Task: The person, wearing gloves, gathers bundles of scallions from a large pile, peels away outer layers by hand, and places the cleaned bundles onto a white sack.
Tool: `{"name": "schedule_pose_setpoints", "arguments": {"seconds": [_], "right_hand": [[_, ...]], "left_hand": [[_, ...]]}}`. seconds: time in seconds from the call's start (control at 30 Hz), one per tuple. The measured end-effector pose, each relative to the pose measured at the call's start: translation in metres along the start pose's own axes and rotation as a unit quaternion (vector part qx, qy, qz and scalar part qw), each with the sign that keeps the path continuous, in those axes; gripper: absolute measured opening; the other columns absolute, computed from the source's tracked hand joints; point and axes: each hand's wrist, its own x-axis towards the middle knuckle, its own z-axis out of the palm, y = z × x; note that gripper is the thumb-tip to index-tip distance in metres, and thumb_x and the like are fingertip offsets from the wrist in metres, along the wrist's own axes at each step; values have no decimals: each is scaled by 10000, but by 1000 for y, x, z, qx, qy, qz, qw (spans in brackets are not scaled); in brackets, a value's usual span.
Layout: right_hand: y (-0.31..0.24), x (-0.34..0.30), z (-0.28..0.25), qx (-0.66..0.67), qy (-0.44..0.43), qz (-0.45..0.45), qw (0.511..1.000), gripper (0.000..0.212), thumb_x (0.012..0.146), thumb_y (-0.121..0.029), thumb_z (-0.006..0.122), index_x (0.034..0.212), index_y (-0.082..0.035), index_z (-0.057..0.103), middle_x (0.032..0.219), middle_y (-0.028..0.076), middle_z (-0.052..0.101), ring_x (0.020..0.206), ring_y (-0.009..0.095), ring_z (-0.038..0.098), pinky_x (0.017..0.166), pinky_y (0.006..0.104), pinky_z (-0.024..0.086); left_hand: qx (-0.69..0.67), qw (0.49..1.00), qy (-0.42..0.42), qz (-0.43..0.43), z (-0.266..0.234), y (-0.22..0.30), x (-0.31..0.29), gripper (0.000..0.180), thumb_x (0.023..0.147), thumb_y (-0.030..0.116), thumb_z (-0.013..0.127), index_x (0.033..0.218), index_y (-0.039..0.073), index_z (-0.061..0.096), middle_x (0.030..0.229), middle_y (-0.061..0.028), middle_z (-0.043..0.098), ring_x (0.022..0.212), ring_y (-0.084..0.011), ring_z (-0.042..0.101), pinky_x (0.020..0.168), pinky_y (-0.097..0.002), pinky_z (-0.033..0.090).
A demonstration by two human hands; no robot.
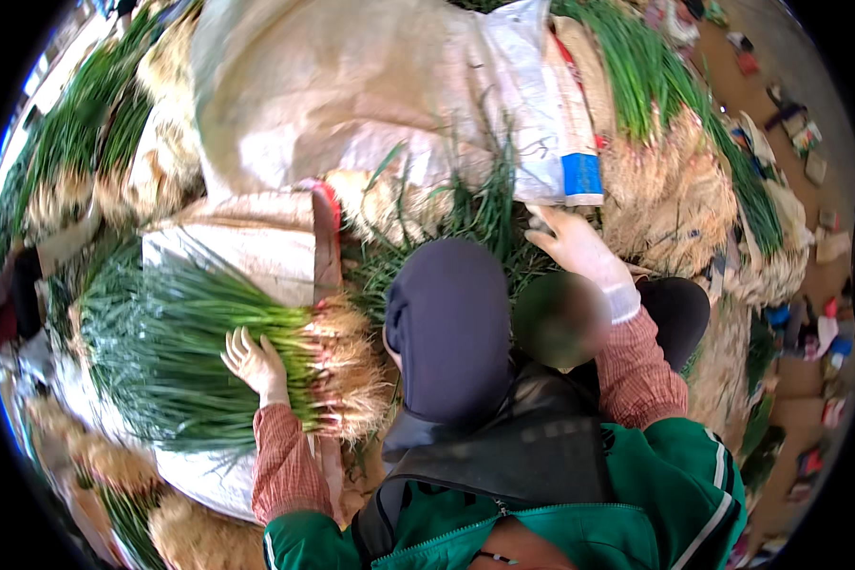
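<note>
A wide bundle of green onions (190,347) lies on the left, with long green leaves to the left and pale stringy roots (347,370) to the right. My left hand (255,363), in a whitish glove, rests on the stalks near the root end, fingers stretched out. Ahead and to the right, my gloved right hand (575,247) reaches to the lower edge of a white sack (532,123) with a blue patch. Its thumb and fingers are apart, and I see nothing held. Loose green leaves (484,214) lie just left of it.
A large pale sheet (332,85) covers a heap ahead. More green onions with roots stand at the far right (636,85) and far left (95,123). Root bundles (199,537) lie at the lower left. My dark-clad knee (451,328) rises in the middle. Scattered items line the floor at right.
</note>
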Motion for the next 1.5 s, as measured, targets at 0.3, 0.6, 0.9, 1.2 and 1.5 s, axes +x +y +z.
{"name": "schedule_pose_setpoints", "arguments": {"seconds": [0.3,0.6,0.9,1.2,1.5], "right_hand": [[149,-48,-98,91,349,200,911,281,907,-138,549,1168,-87,641,1048,176,669,933,209,641,825,301,488],[227,85,-200,-136,241,401,873,276,927,-265,553,1140,-120,653,1020,140,683,878,227,669,810,355,515],[190,13,-142,151,455,65,875,164,915,-103,563,1010,-57,688,771,61,664,495,39,474,412,192,376],[119,-84,-36,483,168,153,846,245,938,-232,581,916,-4,671,786,58,668,631,82,542,627,248,462],[151,-5,-6,693,358,96,618,202,916,-143,562,1033,15,605,878,96,645,813,207,612,747,327,489]], "left_hand": [[-134,984,35,-115,-29,-8,10,425,759,95,679,1157,10,560,1109,-187,599,1055,-347,555,934,-414,432],[-475,862,173,-31,-240,162,97,306,940,24,483,1242,-8,521,1127,-121,605,1046,-202,576,933,-324,469],[-654,615,-370,240,-284,447,117,271,938,138,500,1143,-14,591,1112,-114,614,1008,-198,608,919,-324,468],[-588,305,-749,29,-172,550,79,282,948,205,550,1164,22,549,953,-68,630,925,-205,634,808,-400,535],[-659,370,-655,-14,-162,554,47,179,951,77,508,1123,54,463,850,-48,531,699,-119,515,594,-222,462]]}}
